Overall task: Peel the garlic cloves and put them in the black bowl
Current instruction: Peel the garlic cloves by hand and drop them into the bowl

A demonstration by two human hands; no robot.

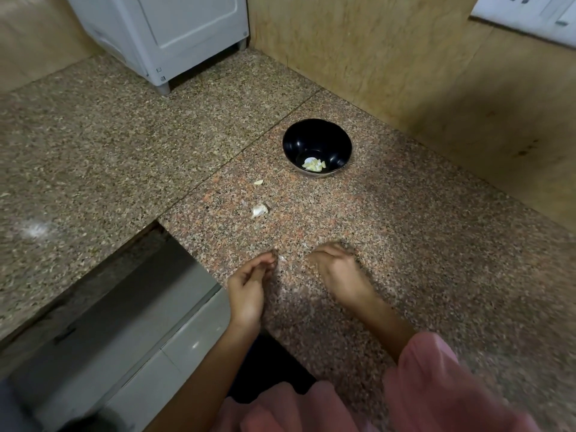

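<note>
Now the person's two hands are low in the middle of the frame, over the speckled counter [405, 229]. The left hand [249, 285] has its fingers curled in toward the thumb. A tiny white bit [282, 258] shows just off its fingertips. The blur makes it too hard to tell if the hand pinches that bit or is only near it. The right hand [336, 269] shows its back, with the fingers bent down. Whether it holds anything is hidden.

The black bowl [299, 135] sits above the hands, a little right of the middle and well apart from them. A few peeled cloves [313, 164] lie in its bottom. Two more pale pieces lie on the counter between the hands and the bowl: a small piece [258, 182] near the bowl and a bigger white piece [259, 210] lower down.

Garlic is likely small, light and hard inside, with thin, dry skin that tears like paper. Fingertips should pinch a clove by its ends and pull the skin from the tip. A peeled clove may be slippery.

A white machine [162, 35] stands at the upper left. A gap [124, 291] opens in the counter at the lower left, and a clove could roll into it. Only the two pale pieces lie on the way to the bowl.
</note>
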